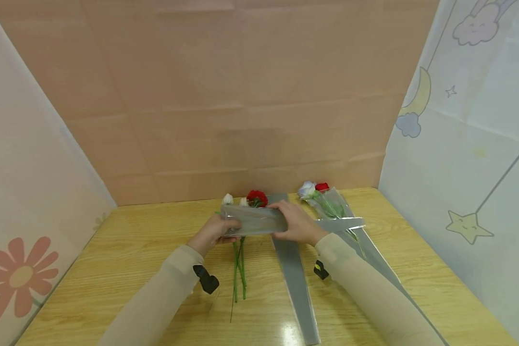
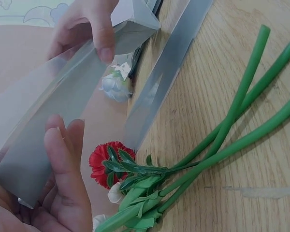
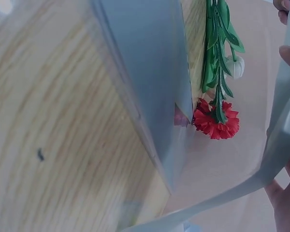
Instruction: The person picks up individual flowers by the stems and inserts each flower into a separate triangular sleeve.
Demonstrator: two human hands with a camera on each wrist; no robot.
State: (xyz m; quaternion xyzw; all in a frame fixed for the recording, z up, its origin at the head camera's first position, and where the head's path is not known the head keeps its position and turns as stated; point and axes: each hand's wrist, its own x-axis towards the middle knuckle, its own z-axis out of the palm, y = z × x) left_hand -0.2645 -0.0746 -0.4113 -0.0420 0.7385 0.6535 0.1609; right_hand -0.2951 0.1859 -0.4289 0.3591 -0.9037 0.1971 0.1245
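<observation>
Toward the near edge of the worktop (image 1: 134, 269) run the bare ends of a few green stems (image 2: 250, 70), lying slightly crossed, their long axis pointing from the near edge to the far one. To their right a flat grey sleeve (image 1: 297, 288) lies roughly the same way.

Farther off, above the middle of the worktop, a held grey sleeve (image 1: 259, 221) stretches sideways between the hands, about parallel to the far edge and so crosswise to the stems beneath it. The left hand (image 1: 215, 230) has its thumb and fingers clamped on one end; the right hand (image 1: 298, 223) grips it farther along, and a length sticks out past that wrist to the right. Whether the sleeve's layers are parted at the left end is hard to say, the film being so glossy.

The flowers lie below the sleeve and a little right of the left hand, which is the nearer of the two. Beyond it, by the far edge, show their heads: white blooms (image 1: 228, 199) and a red carnation (image 1: 257, 197). Near the far right corner, a pale rose (image 1: 306, 190) and a red rose (image 1: 322, 187) lie with clear wrapping (image 1: 334, 206).
</observation>
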